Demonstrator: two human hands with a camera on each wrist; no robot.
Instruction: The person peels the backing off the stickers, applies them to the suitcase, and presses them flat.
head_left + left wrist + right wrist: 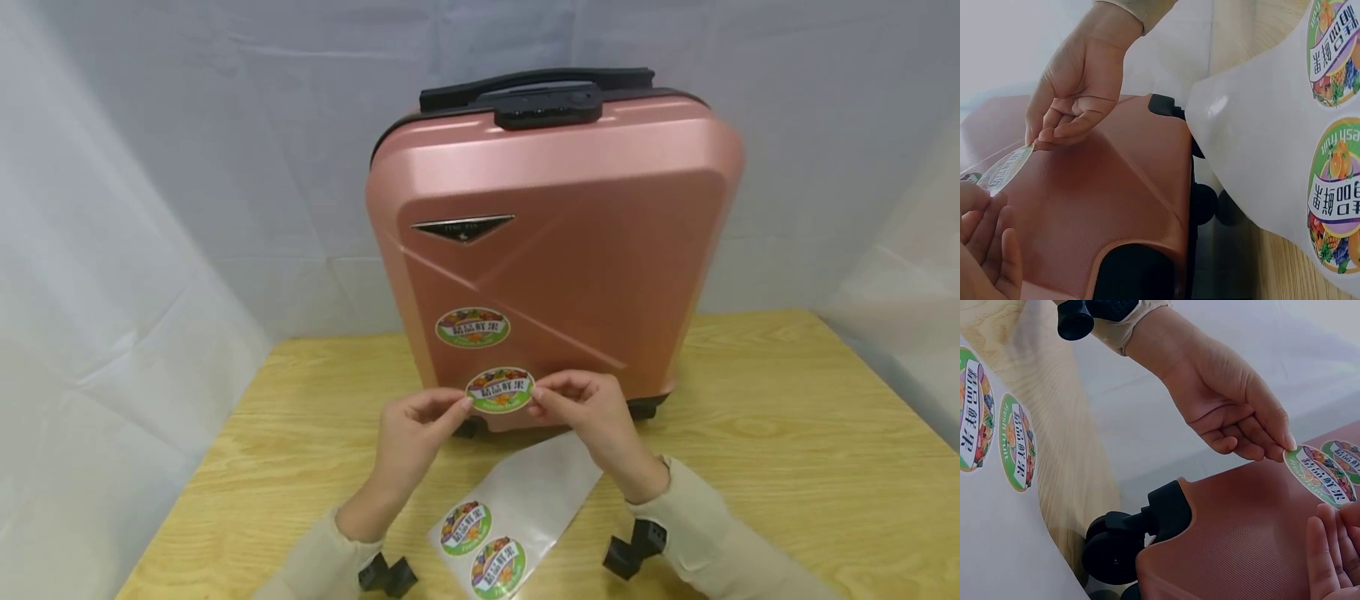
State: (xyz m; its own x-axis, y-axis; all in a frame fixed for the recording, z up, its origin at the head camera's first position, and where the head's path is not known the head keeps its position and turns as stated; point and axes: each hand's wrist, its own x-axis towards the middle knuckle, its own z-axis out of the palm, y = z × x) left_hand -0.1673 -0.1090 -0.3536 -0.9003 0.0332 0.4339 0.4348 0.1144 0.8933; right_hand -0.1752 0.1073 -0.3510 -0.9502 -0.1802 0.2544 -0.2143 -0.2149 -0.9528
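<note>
An oval fruit sticker [500, 390] is held by its two ends in front of the lower part of a pink suitcase [585, 250]. My left hand [411, 446] pinches its left end between thumb and fingertips. My right hand [592, 417] pinches the right end the same way. In the left wrist view the held sticker [1007, 169] spans between both hands, close over the suitcase shell. A matching sticker [472, 327] lies on the suitcase just above it, also partly visible in the right wrist view.
A white backing sheet [536, 492] lies on the wooden table [772, 433] below my hands, with two fruit stickers [498, 568] on it. The suitcase stands upright, a black wheel [1113, 556] showing at its base. White cloth [187, 167] hangs behind.
</note>
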